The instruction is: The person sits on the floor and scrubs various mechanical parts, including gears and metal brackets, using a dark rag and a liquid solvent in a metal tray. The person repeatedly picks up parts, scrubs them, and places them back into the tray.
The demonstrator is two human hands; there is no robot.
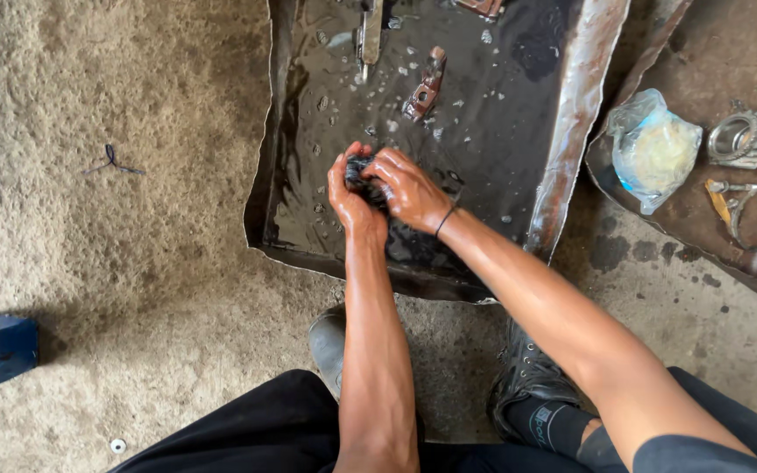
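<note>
Black trousers (pixel 247 429) nearest; both the left hand (pixel 350 197) and right hand (pixel 409 188) clutch a dark part (pixel 363 172) over an oily metal tray (pixel 571 123) on rough concrete floor (pixel 133 245).

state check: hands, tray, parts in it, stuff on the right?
Left hand: wet, closed on a small dark part.
Right hand: wet, grip closed on the same part.
Metal tray: on the floor, holds dark liquid.
Reddish bracket: lying in the liquid.
Plastic bag: crumpled, on the second tray.
Metal rings: loose, beside the bag.
</note>
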